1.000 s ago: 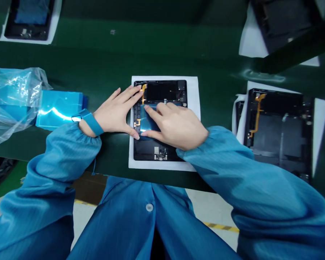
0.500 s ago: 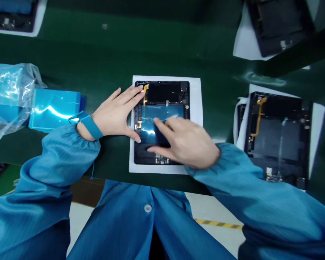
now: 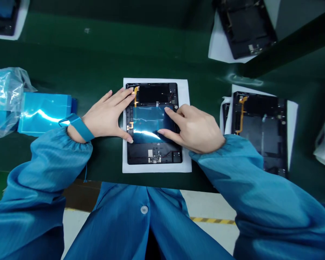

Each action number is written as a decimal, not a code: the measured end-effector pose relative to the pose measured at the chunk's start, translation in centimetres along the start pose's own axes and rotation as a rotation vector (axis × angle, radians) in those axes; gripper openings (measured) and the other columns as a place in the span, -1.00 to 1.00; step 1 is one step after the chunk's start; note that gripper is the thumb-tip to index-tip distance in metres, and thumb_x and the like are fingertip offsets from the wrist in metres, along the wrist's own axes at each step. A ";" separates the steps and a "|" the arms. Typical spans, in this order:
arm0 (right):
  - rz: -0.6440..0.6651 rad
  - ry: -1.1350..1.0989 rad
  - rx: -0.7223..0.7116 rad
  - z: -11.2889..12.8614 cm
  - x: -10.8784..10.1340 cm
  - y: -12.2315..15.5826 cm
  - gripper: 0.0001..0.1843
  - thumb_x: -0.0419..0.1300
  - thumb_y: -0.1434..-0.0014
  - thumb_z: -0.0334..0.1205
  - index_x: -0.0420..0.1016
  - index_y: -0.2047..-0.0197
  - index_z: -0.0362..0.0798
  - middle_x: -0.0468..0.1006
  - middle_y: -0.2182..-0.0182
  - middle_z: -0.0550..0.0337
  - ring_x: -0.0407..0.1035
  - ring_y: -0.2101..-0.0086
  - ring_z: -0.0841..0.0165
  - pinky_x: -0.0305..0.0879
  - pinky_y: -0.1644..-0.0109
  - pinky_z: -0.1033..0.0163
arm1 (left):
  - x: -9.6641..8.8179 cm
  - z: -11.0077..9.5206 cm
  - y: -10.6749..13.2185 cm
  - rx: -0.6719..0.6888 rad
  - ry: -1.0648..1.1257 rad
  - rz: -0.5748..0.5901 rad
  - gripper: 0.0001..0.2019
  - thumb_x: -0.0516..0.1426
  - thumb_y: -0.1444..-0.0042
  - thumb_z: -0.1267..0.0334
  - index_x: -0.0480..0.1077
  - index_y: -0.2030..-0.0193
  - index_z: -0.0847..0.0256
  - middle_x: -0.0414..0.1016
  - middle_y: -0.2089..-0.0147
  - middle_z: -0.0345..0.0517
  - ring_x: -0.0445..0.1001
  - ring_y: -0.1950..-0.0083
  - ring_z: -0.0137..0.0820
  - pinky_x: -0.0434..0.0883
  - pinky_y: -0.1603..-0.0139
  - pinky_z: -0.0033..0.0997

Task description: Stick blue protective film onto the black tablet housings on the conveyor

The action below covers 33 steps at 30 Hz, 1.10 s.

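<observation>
An opened black tablet lies on a white sheet in front of me, its circuit parts and an orange flex cable showing. A shiny blue film covers the rectangle in its middle. My left hand is spread flat, with its fingertips and thumb on the tablet's left edge. Over the right side of the film is my right hand. Its index finger touches the film near the upper right corner, the thumb is stretched out lower down, and the other fingers are curled. Nothing is held in either hand.
To the left lie a stack of blue film sheets and a clear plastic bag with more blue sheets. Another opened tablet sits at right on white paper. Further tablets lie at back right and back left.
My right hand has slid up and to the right across the film, uncovering the tablet's lower part. The left hand stays on the left edge. The whole view has shifted a little.
</observation>
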State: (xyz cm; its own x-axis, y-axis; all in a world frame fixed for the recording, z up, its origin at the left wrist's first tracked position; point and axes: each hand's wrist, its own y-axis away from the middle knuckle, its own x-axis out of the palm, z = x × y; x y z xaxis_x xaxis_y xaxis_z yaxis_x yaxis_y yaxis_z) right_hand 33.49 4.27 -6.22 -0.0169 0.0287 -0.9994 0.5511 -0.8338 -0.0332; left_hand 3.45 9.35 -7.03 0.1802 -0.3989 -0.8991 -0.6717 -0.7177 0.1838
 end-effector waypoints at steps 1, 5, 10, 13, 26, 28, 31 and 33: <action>0.010 0.006 -0.029 0.1 -0.1 0.4 -0.10 -0.17 -0.37 0.37 0.46 -0.25 -0.28 0.52 0.21 -0.14 0.40 0.26 0.16 0.25 0.26 0.12 | 0.0 0.0 0.0 -0.007 -0.009 0.006 0.35 0.18 0.18 -0.60 -0.25 -0.57 0.16 -0.25 -0.61 0.12 -0.23 -0.60 0.19 -0.25 -0.56 0.24; -0.026 -0.053 -0.209 1.0 -0.5 3.5 -0.20 -0.06 -0.37 0.32 0.55 -0.13 -0.27 0.50 0.35 -0.05 0.36 0.38 0.25 0.20 0.34 0.15 | -0.2 -0.2 0.2 -0.033 -0.036 0.027 0.38 0.24 0.20 -0.56 -0.26 -0.57 0.20 -0.26 -0.61 0.15 -0.22 -0.60 0.15 -0.22 -0.57 0.21; -0.184 -0.293 -0.163 1.0 0.0 6.3 -0.49 0.07 -0.40 0.10 0.60 -0.03 -0.16 0.54 0.32 0.01 0.42 0.37 0.30 0.37 0.32 0.19 | -2.7 -1.5 -1.3 -0.102 -0.073 0.040 0.10 0.34 0.12 -0.36 0.16 -0.46 0.24 0.15 -0.49 0.18 0.14 -0.49 0.16 0.12 -0.49 0.15; -0.315 -0.412 0.204 1.0 1.0 5.8 -0.65 0.11 -0.39 -0.09 0.57 -0.06 -0.11 0.56 0.24 0.04 0.44 0.41 0.37 0.45 0.26 0.22 | -4.1 -2.8 -4.7 -0.227 -0.136 -0.072 -0.51 0.19 -0.26 -0.06 0.47 -0.15 0.27 0.48 -0.18 0.10 0.44 -0.27 0.01 0.32 -0.35 0.03; -0.233 -0.718 0.618 1.1 2.0 4.2 -0.45 0.13 -0.27 0.03 0.44 -0.19 -0.16 0.58 0.16 -0.01 0.40 0.50 0.35 0.44 0.18 0.09 | -4.5 -2.5 -8.4 -0.149 -0.384 -0.071 -0.72 -0.05 -0.46 0.18 0.43 0.00 0.23 0.48 0.03 0.00 0.49 -0.01 -0.23 0.43 0.01 -0.26; -0.126 -0.822 0.576 0.6 1.5 3.9 -0.49 0.16 -0.24 0.14 0.53 -0.01 -0.11 0.57 0.38 0.15 0.36 0.55 0.37 0.37 0.31 0.16 | -5.6 -2.5 -7.4 -0.161 -0.408 -0.149 -0.69 -0.09 -0.47 0.19 0.42 -0.02 0.25 0.44 -0.01 0.06 0.47 -0.05 -0.18 0.43 0.01 -0.21; -0.043 -0.887 0.458 0.2 1.1 2.5 -0.59 0.14 -0.25 0.16 0.52 0.30 -0.03 0.45 0.59 0.27 0.31 0.58 0.38 0.22 0.42 0.24 | -7.6 -1.9 -6.3 -0.197 -0.367 -0.356 -0.69 -0.09 -0.45 0.17 0.43 0.01 0.22 0.41 -0.03 0.06 0.48 0.02 -0.21 0.45 0.03 -0.20; -0.076 -0.881 0.417 0.2 0.9 0.8 -0.62 0.10 -0.29 0.11 0.47 0.34 -0.02 0.47 0.57 0.26 0.34 0.54 0.38 0.21 0.39 0.25 | -9.1 -0.9 -5.8 -0.236 -0.308 -0.482 -0.69 -0.07 -0.44 0.13 0.44 0.04 0.20 0.40 -0.02 0.00 0.48 0.04 -0.25 0.46 -0.01 -0.18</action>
State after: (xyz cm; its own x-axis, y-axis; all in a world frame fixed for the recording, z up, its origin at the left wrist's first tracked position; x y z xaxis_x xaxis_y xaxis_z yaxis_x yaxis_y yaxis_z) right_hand 33.75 3.50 -7.18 -0.7511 -0.1907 -0.6321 0.1862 -0.9797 0.0742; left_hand 6.39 16.66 0.46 0.1846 0.1598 -0.9697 -0.3833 -0.8969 -0.2208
